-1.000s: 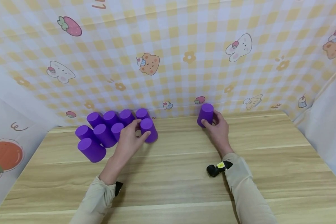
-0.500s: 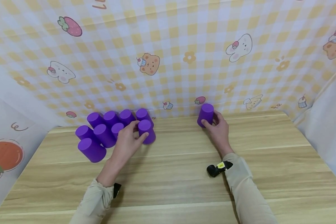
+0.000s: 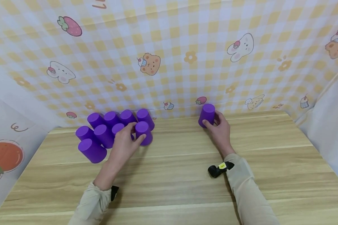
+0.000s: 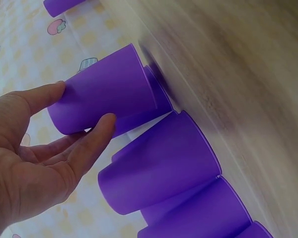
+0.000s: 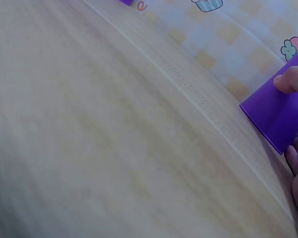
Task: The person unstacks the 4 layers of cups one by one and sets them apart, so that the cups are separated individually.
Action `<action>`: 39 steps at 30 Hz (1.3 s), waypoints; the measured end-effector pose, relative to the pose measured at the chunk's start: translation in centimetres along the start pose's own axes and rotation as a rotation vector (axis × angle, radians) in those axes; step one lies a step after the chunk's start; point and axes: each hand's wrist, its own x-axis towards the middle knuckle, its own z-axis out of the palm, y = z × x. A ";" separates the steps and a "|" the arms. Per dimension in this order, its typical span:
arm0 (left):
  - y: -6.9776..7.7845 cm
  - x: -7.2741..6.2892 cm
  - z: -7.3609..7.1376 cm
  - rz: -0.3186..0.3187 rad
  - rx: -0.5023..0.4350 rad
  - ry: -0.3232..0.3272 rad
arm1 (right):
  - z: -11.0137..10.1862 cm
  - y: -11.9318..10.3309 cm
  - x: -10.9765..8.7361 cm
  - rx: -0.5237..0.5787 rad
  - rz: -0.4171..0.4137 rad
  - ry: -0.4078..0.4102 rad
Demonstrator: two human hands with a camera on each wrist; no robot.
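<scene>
In the head view my left hand (image 3: 122,145) holds an upside-down purple cup (image 3: 142,132) between thumb and fingers, at the right end of the front of a cluster. The left wrist view shows this cup (image 4: 104,94) with its wide rim toward the tabletop; whether it touches the wood I cannot tell. Beside it stand several matching purple cups (image 4: 164,163), also upside down and close together. Farther right, near the back wall, my right hand (image 3: 221,131) grips another upside-down purple cup (image 3: 207,115), its thumb on the near side and its fingers behind.
The cups stand on a wood-grain table (image 3: 169,181) against a yellow checked cloth (image 3: 174,78) with cartoon prints. One purple cup (image 3: 92,151) stands foremost at the cluster's left. Bare wood lies between the two hands.
My left hand has moved left and slightly toward me with its cup, bringing it nearer the cluster's front row. The right hand and its cup have stayed in place.
</scene>
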 end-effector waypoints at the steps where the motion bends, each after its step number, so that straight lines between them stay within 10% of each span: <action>1: -0.1 0.0 0.0 0.002 0.003 0.001 | 0.0 0.0 0.0 -0.003 -0.002 0.001; 39: -0.9 -0.9 -0.2 0.027 0.082 0.127 | -0.1 -0.1 -0.1 -0.024 0.016 -0.008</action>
